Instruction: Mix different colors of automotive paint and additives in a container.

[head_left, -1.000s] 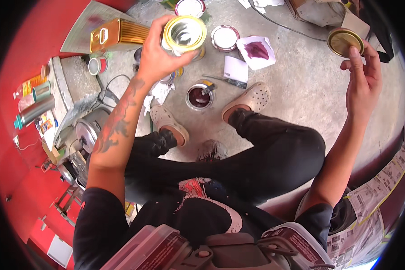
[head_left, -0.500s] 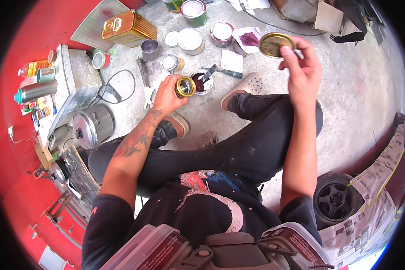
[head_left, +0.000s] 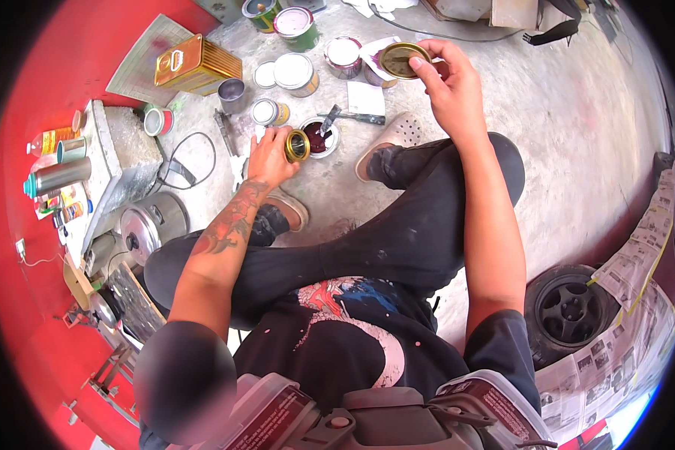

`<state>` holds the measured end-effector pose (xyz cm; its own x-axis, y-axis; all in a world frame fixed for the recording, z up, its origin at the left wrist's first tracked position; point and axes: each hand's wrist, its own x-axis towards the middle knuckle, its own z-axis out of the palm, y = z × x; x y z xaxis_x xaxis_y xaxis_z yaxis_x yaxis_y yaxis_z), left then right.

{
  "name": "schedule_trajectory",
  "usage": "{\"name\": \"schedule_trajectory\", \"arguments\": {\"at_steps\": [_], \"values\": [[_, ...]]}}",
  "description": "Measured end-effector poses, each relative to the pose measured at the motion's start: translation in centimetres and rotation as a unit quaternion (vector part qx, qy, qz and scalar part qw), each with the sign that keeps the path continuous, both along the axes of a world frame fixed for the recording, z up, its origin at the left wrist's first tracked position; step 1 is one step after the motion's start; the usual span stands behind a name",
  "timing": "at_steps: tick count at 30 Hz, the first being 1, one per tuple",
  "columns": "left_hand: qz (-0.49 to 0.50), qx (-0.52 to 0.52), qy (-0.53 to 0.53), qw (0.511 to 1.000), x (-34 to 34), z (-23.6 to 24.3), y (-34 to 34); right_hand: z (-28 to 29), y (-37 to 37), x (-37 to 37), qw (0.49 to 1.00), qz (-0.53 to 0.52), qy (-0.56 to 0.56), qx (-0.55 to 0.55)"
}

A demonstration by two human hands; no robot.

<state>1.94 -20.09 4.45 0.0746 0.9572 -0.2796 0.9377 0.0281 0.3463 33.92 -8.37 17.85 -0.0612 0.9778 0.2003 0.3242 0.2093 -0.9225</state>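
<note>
1. At about 9 o'clock of the view, a concrete block [head_left: 124,146] carries a few spray cans [head_left: 56,176], and a round metal pot [head_left: 151,223] stands on the floor just below it.
2. At 11 o'clock a golden rectangular tin [head_left: 195,66] lies on the concrete floor [head_left: 562,150], with several small paint cans [head_left: 292,71] near it.
3. The left hand [head_left: 268,156] is closed around a small golden can [head_left: 298,145], tilted on its side, open mouth toward the camera.
4. Just beside this can, at its 3 o'clock, stands an open can of dark red paint [head_left: 319,139] with a tool leaning in it.
5. At 12 o'clock the right hand [head_left: 448,86] grips a round golden lid [head_left: 399,60] with thumb and fingers, above the raised knee.
6. At 4 o'clock a black wheel [head_left: 570,311] stands by newspaper masking [head_left: 637,337].
</note>
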Motion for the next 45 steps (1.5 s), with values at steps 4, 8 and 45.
{"name": "schedule_trajectory", "arguments": {"at_steps": [4, 8, 45], "values": [[-0.027, 0.004, 0.028, 0.999, 0.4, 0.1, 0.4, -0.4, 0.1, 0.1, 0.999, 0.0, -0.026, 0.022], [-0.042, -0.003, 0.043, 0.998, 0.9, 0.3, 0.8, -0.7, 0.3, 0.6, 0.998, 0.004, -0.056, 0.027], [-0.072, 0.001, 0.087, 0.994, 1.9, 1.6, 1.3, -0.9, -0.3, 1.1, 0.997, 0.002, -0.071, 0.035]]}}
